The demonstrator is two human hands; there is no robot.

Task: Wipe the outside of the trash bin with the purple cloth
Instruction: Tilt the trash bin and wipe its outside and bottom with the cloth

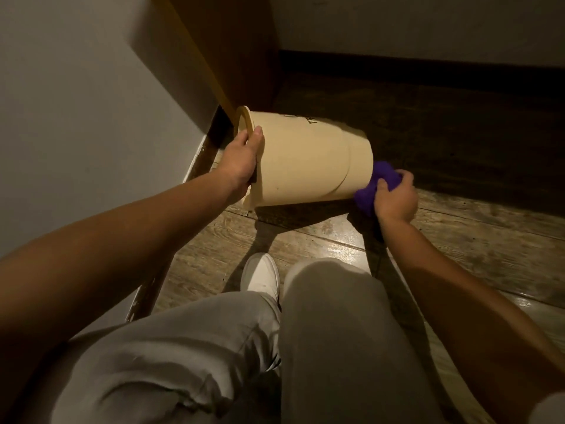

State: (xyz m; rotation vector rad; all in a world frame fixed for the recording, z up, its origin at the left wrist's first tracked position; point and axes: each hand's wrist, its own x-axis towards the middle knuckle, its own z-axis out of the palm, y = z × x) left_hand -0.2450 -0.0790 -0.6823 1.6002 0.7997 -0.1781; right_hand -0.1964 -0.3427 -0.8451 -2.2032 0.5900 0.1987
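Note:
A cream plastic trash bin [302,160] is tipped on its side over the wooden floor, its open mouth facing left and its bottom facing right. Dark lettering shows on its upper side. My left hand [241,160] grips the rim at the mouth, thumb on the outside. My right hand [396,198] is closed on a bunched purple cloth [377,185], which is pressed against the bin's bottom end. The bin's inside and far side are hidden.
A grey wall [91,102] runs along the left, with a wooden door or panel [220,47] behind the bin. A dark baseboard [428,68] lines the back wall. My knees in grey trousers [330,332] and a white shoe [261,275] fill the foreground.

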